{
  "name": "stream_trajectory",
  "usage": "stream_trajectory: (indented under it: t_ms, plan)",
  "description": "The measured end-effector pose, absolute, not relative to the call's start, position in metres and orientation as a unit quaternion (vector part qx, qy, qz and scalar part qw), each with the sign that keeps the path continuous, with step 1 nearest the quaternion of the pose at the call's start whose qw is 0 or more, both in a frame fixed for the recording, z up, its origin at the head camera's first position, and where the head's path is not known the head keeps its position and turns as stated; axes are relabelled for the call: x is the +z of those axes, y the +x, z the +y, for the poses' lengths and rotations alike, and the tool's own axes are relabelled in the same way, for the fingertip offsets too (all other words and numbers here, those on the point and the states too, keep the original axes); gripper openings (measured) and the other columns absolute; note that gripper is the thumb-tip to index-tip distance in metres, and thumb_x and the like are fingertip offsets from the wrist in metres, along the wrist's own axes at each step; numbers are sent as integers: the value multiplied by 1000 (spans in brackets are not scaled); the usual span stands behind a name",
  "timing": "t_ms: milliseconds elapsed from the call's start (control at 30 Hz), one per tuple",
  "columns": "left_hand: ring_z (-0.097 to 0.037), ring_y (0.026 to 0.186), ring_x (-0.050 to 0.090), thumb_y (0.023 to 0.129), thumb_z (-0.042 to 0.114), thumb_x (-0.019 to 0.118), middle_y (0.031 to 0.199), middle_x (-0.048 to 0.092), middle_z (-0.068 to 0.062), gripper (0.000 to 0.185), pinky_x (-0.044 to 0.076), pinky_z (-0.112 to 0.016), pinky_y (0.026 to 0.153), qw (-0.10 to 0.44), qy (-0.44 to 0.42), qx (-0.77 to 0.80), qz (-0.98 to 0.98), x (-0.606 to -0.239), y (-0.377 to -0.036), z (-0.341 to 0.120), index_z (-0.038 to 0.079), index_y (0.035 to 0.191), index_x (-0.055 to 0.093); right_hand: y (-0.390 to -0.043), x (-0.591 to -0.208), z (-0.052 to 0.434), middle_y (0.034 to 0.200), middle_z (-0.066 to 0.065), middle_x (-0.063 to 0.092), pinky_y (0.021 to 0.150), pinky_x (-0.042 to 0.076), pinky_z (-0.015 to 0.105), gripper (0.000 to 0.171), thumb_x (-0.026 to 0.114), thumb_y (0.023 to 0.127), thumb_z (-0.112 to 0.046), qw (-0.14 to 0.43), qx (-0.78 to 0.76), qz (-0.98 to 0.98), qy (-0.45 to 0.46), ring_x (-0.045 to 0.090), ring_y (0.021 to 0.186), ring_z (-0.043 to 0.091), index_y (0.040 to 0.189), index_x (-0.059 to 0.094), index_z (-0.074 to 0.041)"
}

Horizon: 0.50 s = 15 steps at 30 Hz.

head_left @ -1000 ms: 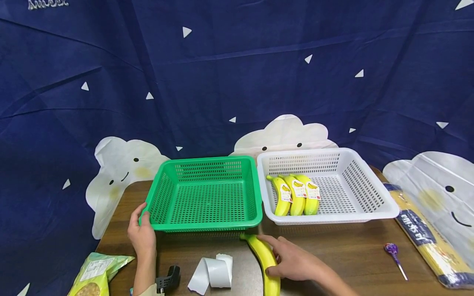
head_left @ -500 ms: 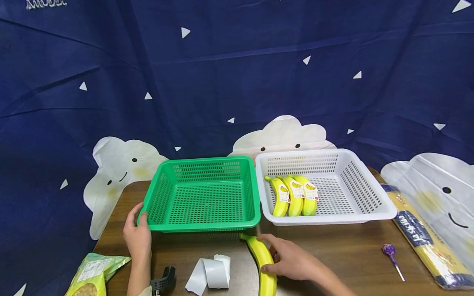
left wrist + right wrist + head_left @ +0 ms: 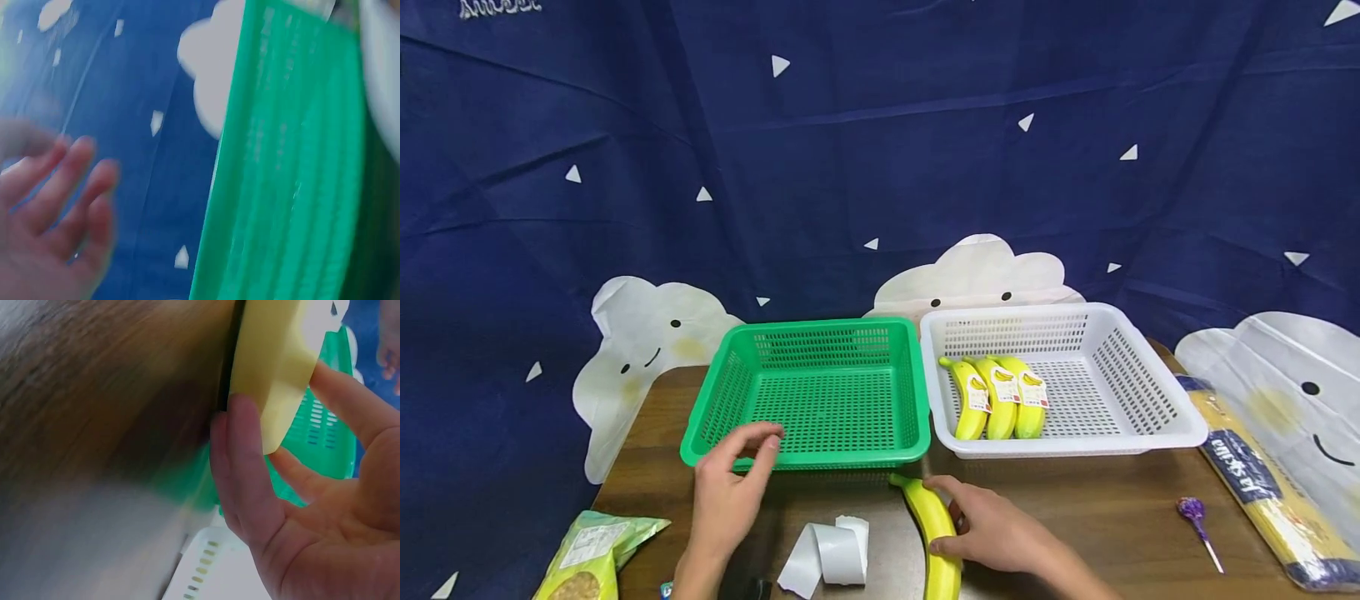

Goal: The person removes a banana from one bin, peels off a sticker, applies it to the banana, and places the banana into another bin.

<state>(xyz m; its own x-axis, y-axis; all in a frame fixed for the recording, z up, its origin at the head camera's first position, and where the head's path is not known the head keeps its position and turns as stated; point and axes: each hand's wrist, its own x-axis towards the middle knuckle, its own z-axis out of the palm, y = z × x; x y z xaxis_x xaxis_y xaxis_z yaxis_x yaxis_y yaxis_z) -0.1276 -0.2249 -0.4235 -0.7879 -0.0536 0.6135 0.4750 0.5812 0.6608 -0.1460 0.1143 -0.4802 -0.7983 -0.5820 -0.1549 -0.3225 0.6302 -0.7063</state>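
Observation:
A loose yellow banana (image 3: pixel 928 512) lies on the brown table (image 3: pixel 1112 508) just in front of the green basket (image 3: pixel 805 457). My right hand (image 3: pixel 973 523) grips it, thumb on one side and fingers on the other. The right wrist view shows the same banana (image 3: pixel 275 369) held between fingers (image 3: pixel 240 462) and thumb. My left hand (image 3: pixel 730 492) hovers in front of the green basket's front rim, fingers relaxed and holding nothing. In the blurred left wrist view that hand (image 3: pixel 56 206) is beside the green basket (image 3: pixel 294 175). Three labelled bananas (image 3: pixel 1000 400) lie in the white basket (image 3: pixel 1075 446).
A curled white paper strip (image 3: pixel 827 550) lies between my hands. A snack bag (image 3: pixel 591 554) sits at the front left. A purple lollipop (image 3: pixel 1195 508) and a long pasta packet (image 3: pixel 1255 475) lie at the right. A blue cloth hangs behind.
My left hand has let go of the green basket's front-left corner and moved right, lifting in front of its rim. My right hand stays on the banana.

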Motion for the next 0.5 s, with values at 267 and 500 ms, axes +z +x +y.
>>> stream_trajectory:
  t_ms: [267, 500]
  plan:
    - [-23, 117, 50, 73, 51, 79, 134, 52, 2, 71, 48, -48, 85, -30, -236, -178, -955, -445, -93, -196, 30, 135, 52, -144, -476, 112, 81, -10, 59, 59, 45, 27, 72, 74, 80, -46, 187, -348, 882, -259, 55, 69, 4, 140, 45, -18]
    - [-14, 100, 60, 79, 29, 79, 114, 62, 10, 33, 52, -37, 74, -44, -277, -213, -936, -469, -95, -189, 29, 111, 69, -143, -480, 114, 77, -9, 57, 56, 44, 27, 72, 73, 81, -46, 175, -340, 888, -254, 53, 65, 5, 141, 44, -20]
